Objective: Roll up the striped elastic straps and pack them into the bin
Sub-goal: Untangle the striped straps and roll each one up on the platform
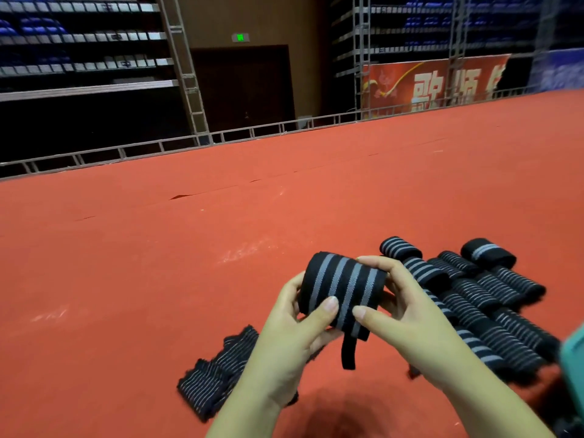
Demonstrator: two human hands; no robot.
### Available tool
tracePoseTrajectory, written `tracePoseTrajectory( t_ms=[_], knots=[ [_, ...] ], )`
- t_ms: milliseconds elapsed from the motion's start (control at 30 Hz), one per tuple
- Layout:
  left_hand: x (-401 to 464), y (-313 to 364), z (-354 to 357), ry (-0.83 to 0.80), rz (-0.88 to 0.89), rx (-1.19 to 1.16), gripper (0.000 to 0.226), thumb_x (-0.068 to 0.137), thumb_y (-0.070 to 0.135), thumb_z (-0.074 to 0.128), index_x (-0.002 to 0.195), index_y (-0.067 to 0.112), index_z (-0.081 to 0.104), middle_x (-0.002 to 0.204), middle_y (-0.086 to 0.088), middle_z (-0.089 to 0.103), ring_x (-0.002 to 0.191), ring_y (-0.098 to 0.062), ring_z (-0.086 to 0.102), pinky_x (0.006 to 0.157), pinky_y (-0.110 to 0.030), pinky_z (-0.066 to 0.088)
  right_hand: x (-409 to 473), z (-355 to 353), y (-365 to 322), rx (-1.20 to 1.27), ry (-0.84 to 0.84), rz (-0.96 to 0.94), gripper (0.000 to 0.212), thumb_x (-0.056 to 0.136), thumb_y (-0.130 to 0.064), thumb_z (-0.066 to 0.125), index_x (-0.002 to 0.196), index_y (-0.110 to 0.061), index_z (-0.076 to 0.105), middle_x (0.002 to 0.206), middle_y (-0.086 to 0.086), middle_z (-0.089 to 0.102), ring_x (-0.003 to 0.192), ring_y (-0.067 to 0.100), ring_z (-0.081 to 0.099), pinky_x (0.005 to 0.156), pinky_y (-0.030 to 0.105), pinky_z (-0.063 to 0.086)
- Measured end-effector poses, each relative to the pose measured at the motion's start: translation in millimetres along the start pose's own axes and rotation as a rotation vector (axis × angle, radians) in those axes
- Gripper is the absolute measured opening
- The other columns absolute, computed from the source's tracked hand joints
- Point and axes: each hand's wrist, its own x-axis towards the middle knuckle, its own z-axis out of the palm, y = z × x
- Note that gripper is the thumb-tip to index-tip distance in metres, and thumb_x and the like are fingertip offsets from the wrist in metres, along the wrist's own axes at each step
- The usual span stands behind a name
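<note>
Left hand: the left hand (294,336) grips the near-left side of a rolled black strap with grey stripes (343,290), thumb pressed on its front face.
Right hand: the right hand (407,314) pinches the same roll from the right, thumb on the front, fingers curled over its top edge.
Strap in the hands: held above the red carpeted surface (189,248); a narrow black loop (348,352) hangs from its lower edge.
Flat straps: a small heap of unrolled striped straps (218,371) lies on the surface below and left of the left hand.
Rolled straps: a cluster of finished rolls (480,295) lies on the surface to the right, touching one another.
Bin: a teal edge (573,358) shows at the right border; I cannot tell whether it is the bin.
Background: metal railing (158,147) runs along the far edge.
</note>
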Motion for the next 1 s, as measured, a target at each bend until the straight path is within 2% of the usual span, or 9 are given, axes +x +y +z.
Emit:
tracePoseTrajectory(
  t_ms=[100, 200, 333, 500, 567, 667, 733, 867, 1000],
  knots=[
    [24, -6, 23, -0.018, 0.036, 0.028, 0.050, 0.076, 0.017, 0.075, 0.124, 0.024, 0.060, 0.110, 0.001, 0.072, 0.104, -0.018, 0.070, 0.079, -0.030, 0.059, 9, -38, 6, -0.129, 0.002, 0.029, 0.051, 0.084, -0.006, 0.071, 0.120, -0.035, 0.049, 0.107, -0.025, 0.065, 0.104, -0.002, 0.062, 0.084, 0.018, 0.050],
    [46, -15, 49, -0.034, 0.058, 0.083, 0.044, 0.085, 0.007, 0.071, 0.122, 0.027, 0.058, 0.102, 0.013, 0.073, 0.101, -0.010, 0.070, 0.078, -0.027, 0.059, 18, -75, 10, -0.226, 0.019, 0.065, 0.050, 0.081, -0.022, 0.077, 0.119, -0.042, 0.053, 0.115, -0.017, 0.065, 0.109, -0.001, 0.061, 0.092, 0.029, 0.051],
    [80, -26, 85, -0.079, 0.046, 0.105, 0.042, 0.087, 0.001, 0.068, 0.121, 0.024, 0.058, 0.099, 0.015, 0.074, 0.096, -0.007, 0.071, 0.077, -0.027, 0.059, 38, -120, 14, -0.272, 0.040, 0.145, 0.046, 0.074, -0.032, 0.081, 0.110, -0.048, 0.058, 0.110, -0.006, 0.069, 0.099, 0.007, 0.068, 0.089, 0.029, 0.054],
    [146, -29, 122, -0.104, 0.052, 0.135, 0.046, 0.087, 0.002, 0.069, 0.126, 0.024, 0.058, 0.111, 0.004, 0.071, 0.104, -0.014, 0.069, 0.086, -0.034, 0.059, 82, -176, 16, -0.203, 0.088, 0.214, 0.048, 0.075, -0.017, 0.082, 0.112, -0.036, 0.058, 0.103, 0.002, 0.072, 0.091, 0.016, 0.072, 0.087, 0.040, 0.057],
    [183, -30, 140, -0.103, 0.043, 0.163, 0.048, 0.089, 0.002, 0.068, 0.131, 0.023, 0.056, 0.120, 0.001, 0.066, 0.108, -0.017, 0.067, 0.088, -0.036, 0.059, 106, -197, 21, -0.202, 0.128, 0.232, 0.050, 0.077, -0.013, 0.080, 0.117, -0.028, 0.055, 0.099, 0.004, 0.070, 0.082, 0.012, 0.072, 0.077, 0.032, 0.058],
    [240, -40, 163, -0.106, -0.009, 0.206, 0.048, 0.091, 0.002, 0.064, 0.133, 0.021, 0.053, 0.118, 0.000, 0.067, 0.104, -0.018, 0.068, 0.086, -0.039, 0.059, 144, -226, 43, -0.165, 0.173, 0.283, 0.049, 0.079, -0.006, 0.077, 0.120, -0.016, 0.050, 0.084, 0.003, 0.065, 0.060, 0.005, 0.063, 0.055, 0.018, 0.049],
    [276, -56, 174, -0.124, -0.061, 0.231, 0.045, 0.093, 0.002, 0.062, 0.133, 0.020, 0.052, 0.119, -0.002, 0.066, 0.104, -0.021, 0.067, 0.086, -0.043, 0.058, 167, -246, 63, -0.151, 0.200, 0.328, 0.047, 0.079, -0.008, 0.077, 0.118, -0.014, 0.050, 0.084, 0.005, 0.062, 0.064, 0.010, 0.060, 0.056, 0.021, 0.050],
    [340, -97, 188, -0.137, -0.187, 0.264, 0.041, 0.094, 0.000, 0.060, 0.131, 0.015, 0.054, 0.119, -0.007, 0.066, 0.104, -0.025, 0.067, 0.081, -0.045, 0.059, 203, -277, 114, -0.125, 0.262, 0.437, 0.046, 0.080, -0.007, 0.075, 0.117, -0.011, 0.048, 0.113, 0.022, 0.063, 0.087, 0.024, 0.065, 0.079, 0.035, 0.057],
    [391, -134, 193, -0.114, -0.316, 0.268, 0.033, 0.093, -0.002, 0.058, 0.123, 0.011, 0.057, 0.112, -0.014, 0.069, 0.100, -0.030, 0.068, 0.065, -0.038, 0.058, 232, -294, 164, -0.041, 0.320, 0.544, 0.045, 0.080, -0.006, 0.075, 0.115, -0.013, 0.047, 0.106, 0.014, 0.064, 0.086, 0.020, 0.065, 0.073, 0.031, 0.059]
  ],
)
